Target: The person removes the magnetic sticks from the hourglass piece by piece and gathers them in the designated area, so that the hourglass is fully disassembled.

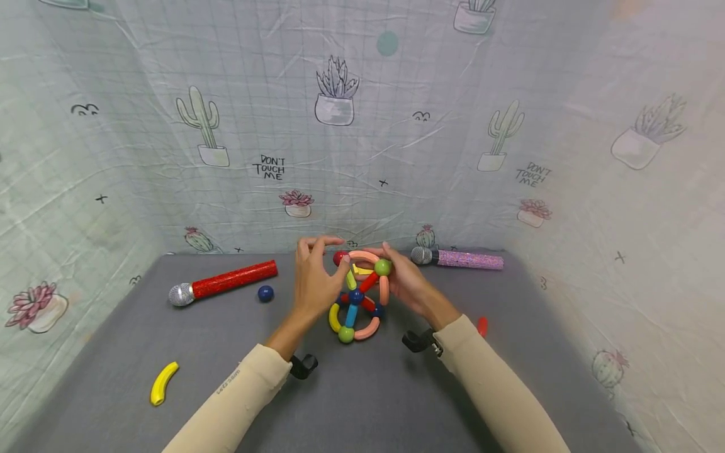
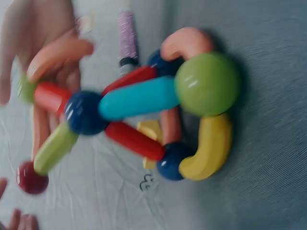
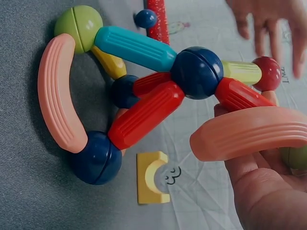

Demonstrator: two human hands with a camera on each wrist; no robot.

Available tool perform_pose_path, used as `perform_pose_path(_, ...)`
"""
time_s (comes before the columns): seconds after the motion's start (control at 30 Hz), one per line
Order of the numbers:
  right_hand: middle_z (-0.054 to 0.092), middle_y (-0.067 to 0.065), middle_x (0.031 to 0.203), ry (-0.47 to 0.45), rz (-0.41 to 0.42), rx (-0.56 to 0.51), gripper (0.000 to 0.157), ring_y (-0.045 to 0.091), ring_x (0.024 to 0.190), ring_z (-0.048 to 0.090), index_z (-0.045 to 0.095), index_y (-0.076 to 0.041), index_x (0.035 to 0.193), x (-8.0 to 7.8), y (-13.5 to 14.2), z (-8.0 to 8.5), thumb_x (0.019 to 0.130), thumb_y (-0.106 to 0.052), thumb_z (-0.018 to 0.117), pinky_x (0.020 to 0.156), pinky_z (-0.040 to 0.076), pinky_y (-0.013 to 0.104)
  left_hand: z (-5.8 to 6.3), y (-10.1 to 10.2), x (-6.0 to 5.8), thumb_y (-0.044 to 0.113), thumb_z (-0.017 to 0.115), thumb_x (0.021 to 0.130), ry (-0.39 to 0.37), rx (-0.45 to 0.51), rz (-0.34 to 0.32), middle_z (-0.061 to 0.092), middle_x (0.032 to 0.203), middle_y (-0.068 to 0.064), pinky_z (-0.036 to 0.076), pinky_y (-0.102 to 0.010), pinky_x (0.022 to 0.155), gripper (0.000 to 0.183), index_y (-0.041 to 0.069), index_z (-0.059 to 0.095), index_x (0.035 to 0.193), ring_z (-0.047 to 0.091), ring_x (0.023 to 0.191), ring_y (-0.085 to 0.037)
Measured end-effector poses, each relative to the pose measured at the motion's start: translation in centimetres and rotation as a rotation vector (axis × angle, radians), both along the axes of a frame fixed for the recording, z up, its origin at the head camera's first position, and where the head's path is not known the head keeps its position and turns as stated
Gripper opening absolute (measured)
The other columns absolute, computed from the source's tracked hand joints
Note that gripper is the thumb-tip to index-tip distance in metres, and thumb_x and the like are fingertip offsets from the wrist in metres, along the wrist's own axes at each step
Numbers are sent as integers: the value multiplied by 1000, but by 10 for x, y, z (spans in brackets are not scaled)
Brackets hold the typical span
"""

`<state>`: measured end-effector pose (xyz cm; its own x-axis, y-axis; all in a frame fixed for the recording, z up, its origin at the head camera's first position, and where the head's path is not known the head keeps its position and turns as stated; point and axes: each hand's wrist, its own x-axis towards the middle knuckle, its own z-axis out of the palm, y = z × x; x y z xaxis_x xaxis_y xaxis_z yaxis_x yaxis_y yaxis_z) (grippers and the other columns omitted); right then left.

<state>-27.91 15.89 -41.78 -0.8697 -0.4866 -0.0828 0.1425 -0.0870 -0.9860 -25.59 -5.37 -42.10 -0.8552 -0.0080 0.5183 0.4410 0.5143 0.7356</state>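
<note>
A magnetic ball-and-stick model [image 1: 355,296] stands on the grey table, its base a ring of curved sticks and balls. A dark blue centre ball [image 3: 197,73] joins straight sticks in cyan, red and lime. My right hand [image 1: 413,283] holds the upper part by the green ball [image 1: 382,267], with a curved salmon stick [image 3: 249,132] hanging in front of its fingers. My left hand [image 1: 317,283] is beside the red ball [image 2: 32,177] at the upper left, fingers spread. In the right wrist view, that hand's fingers are apart from the red ball, holding nothing.
A red microphone [image 1: 232,280] and a dark blue ball [image 1: 265,293] lie on the left, with a yellow curved stick [image 1: 164,383] nearer. At the back right lies a pink glitter microphone [image 1: 470,260]. A yellow arch block [image 3: 151,177] is behind the model. A red piece [image 1: 482,326] shows by the right sleeve.
</note>
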Motion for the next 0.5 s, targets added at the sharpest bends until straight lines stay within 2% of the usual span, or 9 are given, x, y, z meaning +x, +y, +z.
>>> perform_pose_path(0.03, 55, 19, 158, 4, -2, 2, 69, 45, 146, 52, 48, -11, 158, 0, 0, 0, 113, -59, 32, 117, 49, 47, -2, 4, 5, 27, 73, 98, 61, -19, 32, 51, 123, -15, 44, -47, 93, 32, 13, 71, 126, 51, 111, -34)
perform_pose_path(0.1, 58, 16, 156, 8, -1, -5, 69, 42, 147, 52, 48, -10, 159, 0, 1, 0, 113, -59, 31, 115, 50, 44, -7, 11, 13, 25, 75, 95, 152, -46, 55, 53, 117, -14, 44, -43, 88, 30, 10, 73, 122, 52, 103, -29)
perform_pose_path(0.17, 60, 14, 155, 9, 3, -14, 68, 38, 147, 54, 47, -9, 159, 0, 1, 1, 114, -58, 30, 114, 52, 42, -13, 19, 22, 25, 77, 94, 194, -63, 36, 57, 111, -12, 48, -37, 80, 29, 10, 74, 120, 57, 94, -26)
perform_pose_path(0.27, 63, 13, 149, 6, 2, -16, 66, 32, 137, 63, 47, -10, 159, 0, 2, 0, 115, -56, 29, 107, 57, 40, -23, 30, 31, 26, 79, 95, 201, -93, -3, 64, 105, -8, 50, -28, 67, 32, 12, 73, 123, 61, 79, -18)
perform_pose_path(0.33, 64, 13, 144, -3, -10, -9, 65, 25, 124, 70, 48, -11, 159, 1, 2, 1, 115, -55, 30, 99, 60, 37, -28, 37, 35, 30, 80, 95, 197, -126, -10, 70, 101, -5, 50, -24, 60, 35, 14, 71, 125, 62, 69, -13)
perform_pose_path(0.43, 61, 17, 147, -10, -14, -11, 65, 18, 115, 71, 48, -10, 158, 1, 2, 1, 114, -56, 30, 94, 61, 34, -35, 46, 36, 35, 83, 93, 210, -179, 16, 76, 94, -1, 46, -21, 54, 40, 15, 69, 125, 60, 59, -8)
perform_pose_path(0.5, 58, 18, 153, -18, -11, -13, 65, 17, 116, 71, 50, -12, 158, 1, 1, 1, 114, -57, 31, 96, 61, 34, -39, 51, 36, 38, 85, 91, 223, -209, 45, 77, 86, -2, 40, -20, 49, 44, 14, 68, 124, 56, 53, -7)
